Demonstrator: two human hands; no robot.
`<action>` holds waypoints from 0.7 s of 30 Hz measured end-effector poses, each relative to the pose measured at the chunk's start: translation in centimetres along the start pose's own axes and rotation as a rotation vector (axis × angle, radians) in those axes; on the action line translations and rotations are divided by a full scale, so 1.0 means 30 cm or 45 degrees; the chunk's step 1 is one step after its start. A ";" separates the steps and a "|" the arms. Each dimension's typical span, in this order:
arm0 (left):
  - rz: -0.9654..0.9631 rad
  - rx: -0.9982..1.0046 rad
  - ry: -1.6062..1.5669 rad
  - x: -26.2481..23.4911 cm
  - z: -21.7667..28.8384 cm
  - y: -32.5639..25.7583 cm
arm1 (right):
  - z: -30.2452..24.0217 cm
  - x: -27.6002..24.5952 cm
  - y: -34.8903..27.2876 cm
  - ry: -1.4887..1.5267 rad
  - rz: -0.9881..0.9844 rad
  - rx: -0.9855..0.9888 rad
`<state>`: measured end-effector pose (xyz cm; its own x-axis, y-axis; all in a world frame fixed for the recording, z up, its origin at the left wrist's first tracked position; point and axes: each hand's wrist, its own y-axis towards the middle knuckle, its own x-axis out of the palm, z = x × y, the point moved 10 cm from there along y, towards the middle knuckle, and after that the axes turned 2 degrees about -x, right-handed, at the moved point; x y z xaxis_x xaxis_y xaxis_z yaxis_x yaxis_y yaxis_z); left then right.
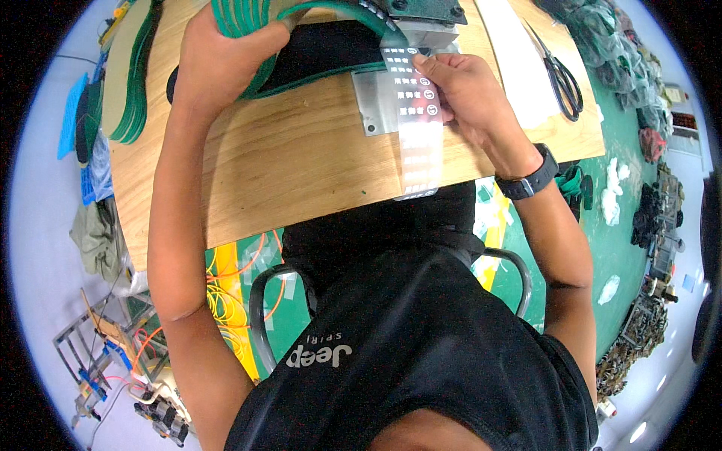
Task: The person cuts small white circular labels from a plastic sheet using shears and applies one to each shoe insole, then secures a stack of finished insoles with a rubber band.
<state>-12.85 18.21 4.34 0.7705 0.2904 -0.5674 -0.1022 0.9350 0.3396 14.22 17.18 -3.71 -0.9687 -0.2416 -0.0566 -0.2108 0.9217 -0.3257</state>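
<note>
On our smooth wooden bench (301, 165) our right hand (466, 94) pinches a long shiny label strip (417, 128) lying on a flat metal plate (380, 105), and farther off our left hand (222, 52) is closed around bendy green-edged insoles (248, 15).

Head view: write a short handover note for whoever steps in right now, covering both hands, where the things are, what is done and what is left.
Left hand: grip on a stack of green insoles at the table's far edge.
Right hand: fingers on a clear label strip that runs from the machine over a metal plate and hangs off the wooden table.
Scissors lie to the right, untouched.
Done: strip fed out. Left: cannot tell.
</note>
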 end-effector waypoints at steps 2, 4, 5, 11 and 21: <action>0.008 -0.010 0.018 -0.002 -0.010 0.000 | -0.003 0.005 0.003 -0.032 -0.048 0.011; -0.011 -0.016 0.050 0.003 -0.015 0.005 | 0.004 0.002 0.001 -0.048 -0.069 0.017; -0.039 -0.018 0.034 0.009 -0.014 0.006 | 0.005 0.004 0.004 -0.049 -0.073 0.015; -0.226 0.231 0.487 0.108 0.240 -0.059 | -0.006 0.015 -0.005 -0.078 -0.044 -0.030; -0.559 -0.075 0.495 0.152 0.201 -0.042 | -0.003 -0.063 -0.046 0.151 0.059 -0.185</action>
<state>-5.41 17.14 5.85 0.4628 -0.0833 -0.8825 0.1310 0.9911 -0.0248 16.32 16.41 -3.07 -0.9846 -0.1685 0.0465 -0.1743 0.9672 -0.1850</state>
